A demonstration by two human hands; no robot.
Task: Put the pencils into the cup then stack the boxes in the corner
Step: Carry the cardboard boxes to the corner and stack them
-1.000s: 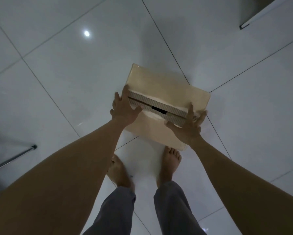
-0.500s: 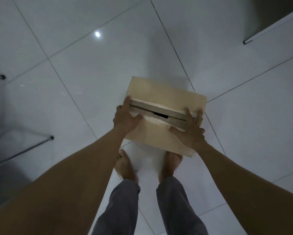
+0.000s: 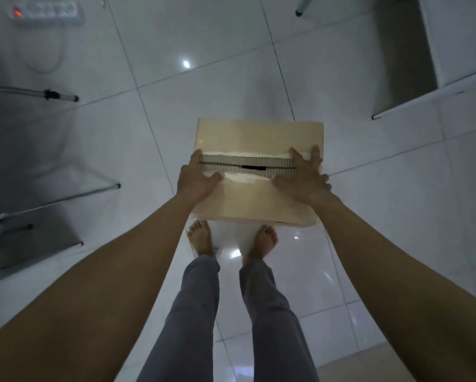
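A tan cardboard box (image 3: 259,136) is carried in the air above the white tiled floor, in front of my legs. Its top flaps meet in a torn seam with a dark gap at the middle. My left hand (image 3: 195,180) grips the box's left side, thumb on the top by the seam. My right hand (image 3: 304,179) grips the right side, fingers spread over the top. No pencils or cup are in view.
Metal stand legs (image 3: 66,198) splay over the floor at the left, with another leg (image 3: 58,95) further up. A white power strip (image 3: 47,12) with a red light lies at the top left. A white furniture edge (image 3: 413,102) runs at the upper right.
The box has turned so its edges run square to the view, still held in both hands. The view has swung, bringing the stand legs and power strip into sight at the left.
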